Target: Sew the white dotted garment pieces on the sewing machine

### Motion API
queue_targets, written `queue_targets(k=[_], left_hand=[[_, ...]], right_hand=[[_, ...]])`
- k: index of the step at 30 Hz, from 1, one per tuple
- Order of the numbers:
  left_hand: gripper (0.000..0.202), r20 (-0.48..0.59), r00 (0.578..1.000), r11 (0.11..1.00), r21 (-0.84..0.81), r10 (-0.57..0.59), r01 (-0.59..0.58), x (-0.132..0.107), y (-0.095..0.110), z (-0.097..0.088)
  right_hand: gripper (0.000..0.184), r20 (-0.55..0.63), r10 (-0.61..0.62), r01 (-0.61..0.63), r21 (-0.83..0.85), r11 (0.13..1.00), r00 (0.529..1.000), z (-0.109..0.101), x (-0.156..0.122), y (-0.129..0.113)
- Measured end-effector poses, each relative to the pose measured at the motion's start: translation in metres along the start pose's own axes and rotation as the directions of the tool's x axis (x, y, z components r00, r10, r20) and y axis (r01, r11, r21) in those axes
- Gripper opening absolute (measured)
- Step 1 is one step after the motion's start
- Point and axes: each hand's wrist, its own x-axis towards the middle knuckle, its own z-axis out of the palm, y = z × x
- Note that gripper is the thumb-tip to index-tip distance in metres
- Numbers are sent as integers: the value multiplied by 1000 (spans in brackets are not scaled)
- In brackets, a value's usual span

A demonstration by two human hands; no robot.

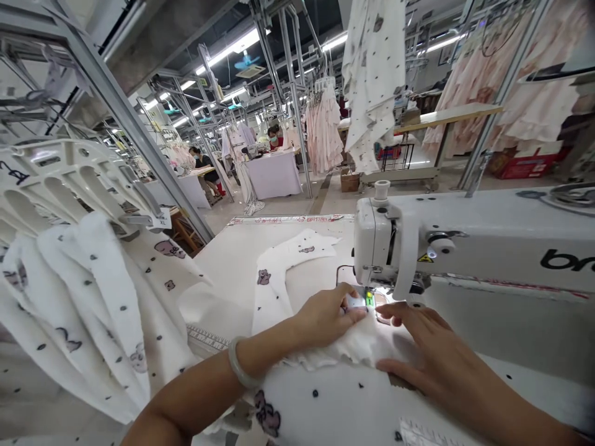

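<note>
At my far left, spotted white cloth pieces (93, 291) hang in folds from a white plastic holder (60, 167), with an XL tag (162, 219) beside them. A metal post (125, 118) slants behind. Past it I make out a seated co-worker (199, 161) in the distance. Nearer me, a ruler strip (209, 336) lies along the white table (218, 260), and a curved printed piece (272, 285) lies flat beyond the forearm, which wears a pale bangle (239, 362).

My left hand (320, 316) rests at the lit sewing spot, thumb and index finger bent toward each other over the cloth; I cannot tell whether they pinch it. The white fabric (372, 347) in work lies between both hands, right below the needle area, its near edge ruffled. A green-and-yellow piece (369, 298) sits at the foot of the sewing machine (488, 229).

My right hand (418, 334) lies on the fabric's right side, thumb spread well away from the extended fingers. Farther right, pink garments (458, 105) hang above a red box (530, 164).
</note>
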Motion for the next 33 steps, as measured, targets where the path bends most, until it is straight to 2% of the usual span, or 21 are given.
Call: queue_targets(k=[2, 4, 7, 9, 11, 14, 17, 20, 23, 28, 33], left_hand=[[33, -75, 991, 985, 140, 108, -97, -5, 2, 0], [28, -112, 951, 926, 285, 288, -247, -13, 2, 0], [30, -14, 852, 786, 394, 523, -477, -24, -3, 6], [35, 66, 799, 711, 418, 597, -566, -30, -9, 12], [38, 98, 779, 680, 429, 620, -595, -31, -16, 17], [39, 107, 774, 680, 414, 624, -605, -29, -23, 20], [40, 134, 772, 688, 379, 621, -619, -24, -25, 17], [40, 172, 752, 664, 374, 636, -648, -16, -28, 13], [40, 195, 744, 639, 403, 639, -655, -6, -32, 11], [41, 199, 758, 636, 437, 622, -637, 6, -36, 13], [40, 186, 763, 644, 436, 619, -629, 7, -33, 12]], right_hand=[[42, -25, -126, 124, -62, 990, 992, -2, 1, -1], [33, 24, -240, 241, -106, 965, 971, -4, 3, -2], [25, 78, -335, 343, -131, 930, 939, -7, 5, -3], [27, 77, -355, 363, -144, 921, 932, -8, 5, -3], [28, 80, -369, 377, -154, 913, 926, -10, 5, -2], [32, 55, -400, 403, -195, 894, 915, -11, 7, -1], [40, 21, -431, 419, -280, 864, 902, -11, 10, 1], [42, 47, -436, 427, -324, 844, 899, -10, 12, 3], [40, 53, -400, 395, -319, 862, 915, -8, 13, 6], [40, 96, -250, 267, -273, 924, 963, -7, 15, 11], [41, 127, -207, 234, -250, 940, 970, -8, 13, 11]])
